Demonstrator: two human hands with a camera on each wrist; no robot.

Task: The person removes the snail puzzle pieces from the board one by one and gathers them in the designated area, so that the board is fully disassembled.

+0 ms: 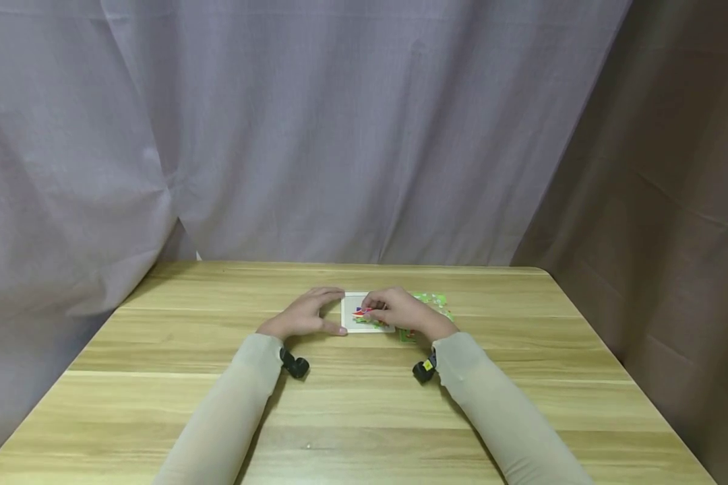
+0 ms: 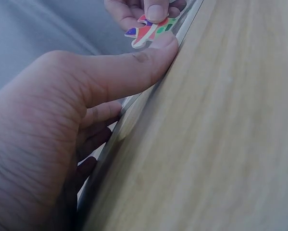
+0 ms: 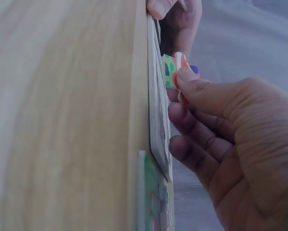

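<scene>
A small puzzle tray [image 1: 350, 331] with a pale rim and grey base lies on the table. My left hand [image 1: 304, 314] spans its left end, thumb at the near corner and fingers by the far one. In the left wrist view that thumb [image 2: 129, 72] lies extended along the rim. My right hand [image 1: 403, 312] is over the tray and pinches a jigsaw piece [image 3: 171, 72] between thumb and fingers. The piece is red, white, purple and green, and it is tilted above the tray. Green printed pieces show in the tray's near right part, partly hidden by the right hand.
Beside the tray on the right, partly under the right forearm, are green patterned puzzle pieces [image 1: 433, 300]. The wooden table [image 1: 364, 417] reaches back to a grey curtain [image 1: 340, 135]. A brown curtain [image 1: 661, 202] hangs along the right side. Each wrist carries a small black camera.
</scene>
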